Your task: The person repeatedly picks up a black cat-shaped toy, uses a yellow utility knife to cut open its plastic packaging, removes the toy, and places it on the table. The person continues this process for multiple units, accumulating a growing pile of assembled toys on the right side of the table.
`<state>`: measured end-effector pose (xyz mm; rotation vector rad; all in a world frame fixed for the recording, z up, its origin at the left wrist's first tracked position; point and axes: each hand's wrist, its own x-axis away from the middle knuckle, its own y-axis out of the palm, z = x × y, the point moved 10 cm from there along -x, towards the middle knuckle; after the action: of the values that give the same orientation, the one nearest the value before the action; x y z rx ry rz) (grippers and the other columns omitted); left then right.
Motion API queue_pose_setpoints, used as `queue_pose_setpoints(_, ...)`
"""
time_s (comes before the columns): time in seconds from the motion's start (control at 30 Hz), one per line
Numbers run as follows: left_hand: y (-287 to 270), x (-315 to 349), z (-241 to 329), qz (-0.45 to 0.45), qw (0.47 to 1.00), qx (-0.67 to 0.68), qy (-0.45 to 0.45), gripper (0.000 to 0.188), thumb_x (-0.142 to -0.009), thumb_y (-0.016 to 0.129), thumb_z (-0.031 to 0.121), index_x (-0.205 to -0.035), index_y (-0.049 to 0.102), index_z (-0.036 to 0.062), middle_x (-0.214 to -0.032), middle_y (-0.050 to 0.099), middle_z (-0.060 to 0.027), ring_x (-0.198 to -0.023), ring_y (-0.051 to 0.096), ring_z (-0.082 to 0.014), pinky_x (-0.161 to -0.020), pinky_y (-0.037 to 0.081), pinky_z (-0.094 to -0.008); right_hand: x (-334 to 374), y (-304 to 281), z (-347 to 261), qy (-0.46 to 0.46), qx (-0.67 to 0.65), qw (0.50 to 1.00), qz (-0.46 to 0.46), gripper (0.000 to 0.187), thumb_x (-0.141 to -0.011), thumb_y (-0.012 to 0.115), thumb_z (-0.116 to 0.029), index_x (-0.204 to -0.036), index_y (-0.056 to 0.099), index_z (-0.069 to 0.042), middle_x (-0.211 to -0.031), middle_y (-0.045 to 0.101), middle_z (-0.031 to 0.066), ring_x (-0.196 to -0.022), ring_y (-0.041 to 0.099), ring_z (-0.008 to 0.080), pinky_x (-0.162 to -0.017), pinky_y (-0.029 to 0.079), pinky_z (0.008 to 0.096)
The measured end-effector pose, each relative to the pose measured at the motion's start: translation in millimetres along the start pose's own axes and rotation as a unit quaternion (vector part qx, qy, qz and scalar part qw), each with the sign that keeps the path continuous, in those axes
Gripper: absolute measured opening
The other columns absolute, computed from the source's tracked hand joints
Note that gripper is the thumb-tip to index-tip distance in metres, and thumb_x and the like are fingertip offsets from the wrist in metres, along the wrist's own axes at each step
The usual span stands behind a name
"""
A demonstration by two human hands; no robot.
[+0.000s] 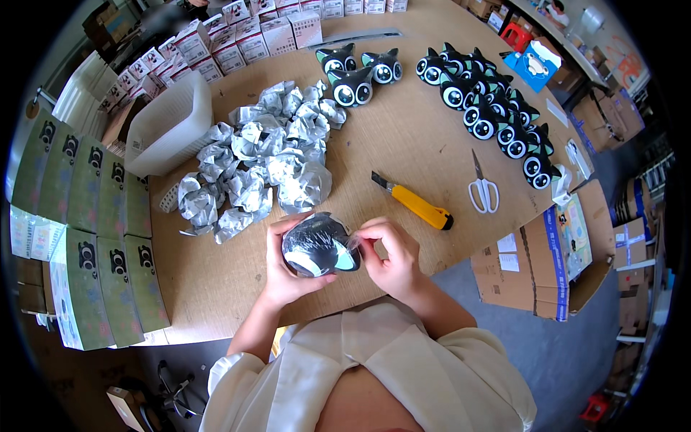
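My left hand (284, 270) cups a black cat-shaped toy (317, 247) with big round eyes, wrapped in clear plastic film. My right hand (389, 255) pinches the film at the toy's right side. Both hands hold it just above the near edge of the round wooden table (403, 144). A pile of crumpled clear plastic bags (263, 158) lies right behind my hands.
A yellow utility knife (414, 203) and white-handled scissors (484, 189) lie to the right. More black cat toys (497, 115) stand in rows at the back right, three (356, 72) at the back centre. White basket (169, 122), green boxes (93, 237) left, small white boxes (237, 39) behind, cardboard carton (540, 259) right.
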<state>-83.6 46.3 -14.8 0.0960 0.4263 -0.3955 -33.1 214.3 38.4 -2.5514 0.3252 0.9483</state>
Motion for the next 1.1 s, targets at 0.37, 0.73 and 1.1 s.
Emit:
queue_pose_setpoints(0.37, 23, 31, -45, -0.007, 0.864, 0.402, -0.302, 0.1, -0.064, 0.078, 0.03, -0.145, 0.024, 0.0038, -0.137, 0.043, -0.0183, -0.125, 0.049, -0.0321, -0.107, 0.039, -0.0453, 6, -13, 67, 0.256, -0.243, 0.936, -0.003, 0.015, -0.088, 0.056, 0.009, -0.101, 0.06, 0.001, -0.083, 0.059, 0.0038, -0.065, 0.06, 0.0097, -0.056, 0.048, 0.0229)
queue_pose_setpoints(0.73, 13, -3, -18, 0.006, 0.976, 0.168, -0.137, 0.116, -0.055, 0.091, 0.009, -0.146, 0.018, 0.0064, -0.134, 0.044, -0.0133, -0.126, 0.047, -0.0249, -0.105, 0.041, -0.04, -11, 15, 6, 0.042, -0.072, 0.991, -0.101, 0.058, -0.076, 0.081, -0.016, -0.128, 0.058, -0.003, -0.096, 0.055, 0.0085, -0.073, 0.055, 0.0152, -0.06, 0.048, 0.0273)
queue_pose_setpoints(1.1, 6, -4, -12, 0.04, 0.994, -0.018, -0.096, 0.109, -0.055, 0.091, 0.007, -0.141, 0.024, 0.0037, -0.128, 0.046, -0.0132, -0.119, 0.051, -0.0227, -0.103, 0.041, -0.0357, -2, 20, -2, -0.058, 0.138, 0.98, -0.132, 0.048, -0.081, 0.069, -0.004, -0.127, 0.056, 0.002, -0.098, 0.058, 0.0131, -0.078, 0.062, 0.0242, -0.068, 0.053, 0.0334)
